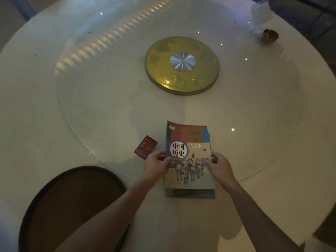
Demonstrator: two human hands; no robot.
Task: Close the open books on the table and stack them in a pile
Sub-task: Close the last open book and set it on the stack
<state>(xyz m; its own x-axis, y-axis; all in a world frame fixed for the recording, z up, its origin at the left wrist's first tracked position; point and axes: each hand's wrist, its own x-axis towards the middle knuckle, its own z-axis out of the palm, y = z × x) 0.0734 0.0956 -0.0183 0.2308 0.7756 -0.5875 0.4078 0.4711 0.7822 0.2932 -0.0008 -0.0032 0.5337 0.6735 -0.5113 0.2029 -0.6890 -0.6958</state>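
My left hand (156, 163) and right hand (219, 165) grip the closed top book (189, 155) by its sides, on a pile (190, 194) near the table (254, 142) edge; red pack (145, 146) just left of it

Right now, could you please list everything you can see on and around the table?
Table: one, white, round, fills the view.
Glass turntable: one, clear, on the table.
Gold disc: one, silver hub, centre.
Books: closed pile, at least two, top cover with horses, near edge.
Red pack: one, left of the books.
Gold ornament: one, far right.
Stool: one, brown, dark rim, lower left.
Left hand: on the pile's left edge.
Right hand: on its right edge.
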